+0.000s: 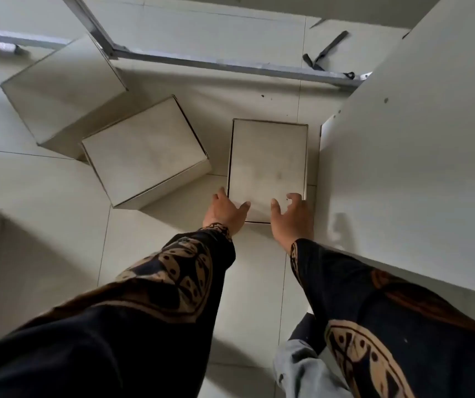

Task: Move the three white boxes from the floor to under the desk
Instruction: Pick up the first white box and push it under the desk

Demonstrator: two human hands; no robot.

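Note:
Three white boxes lie on the tiled floor. The nearest box (268, 165) sits just left of the white desk (408, 168). My left hand (225, 212) touches its near left corner with fingers spread. My right hand (292, 216) rests on its near right corner, fingers apart and curled over the edge. Whether the box is off the floor, I cannot tell. The middle box (144, 150) lies at an angle to the left. The far box (64, 90) is behind it, at the upper left.
A grey metal frame (202, 60) runs across the floor beyond the boxes. A dark strap (325, 51) lies at the upper right near the desk. Patterned dark sleeves cover both arms. Bare floor tiles lie in front of the boxes.

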